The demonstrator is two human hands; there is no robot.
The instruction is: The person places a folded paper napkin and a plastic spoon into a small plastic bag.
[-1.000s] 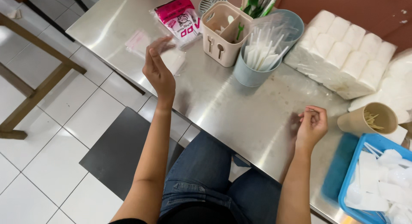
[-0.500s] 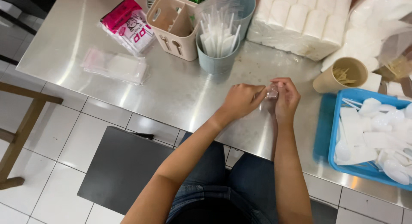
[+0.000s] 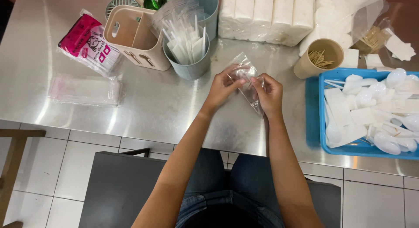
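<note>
The table (image 3: 166, 106) I worked over was brushed metal, smooth and shiny with soft glare, and the small bag (image 3: 248, 82) pinched between my left hand (image 3: 223, 86) and right hand (image 3: 268, 95) was thin clear plastic, glossy and crinkled. The blue tray (image 3: 315, 123) looked like smooth plastic holding glossy white plastic spoons (image 3: 384, 143), while the tan cup (image 3: 305, 66) seemed matt paper.

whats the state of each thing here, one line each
clear plastic sleeve: held up off the table between both hands
left hand: pinching the sleeve's top
right hand: gripping the sleeve's side
grey-blue cup: upright, full of wrapped items
tan paper cup: upright, toothpicks inside
blue tray: flat on the table, holding white spoons and napkins
beige caddy: upright
stack of clear bags: lying flat
</note>
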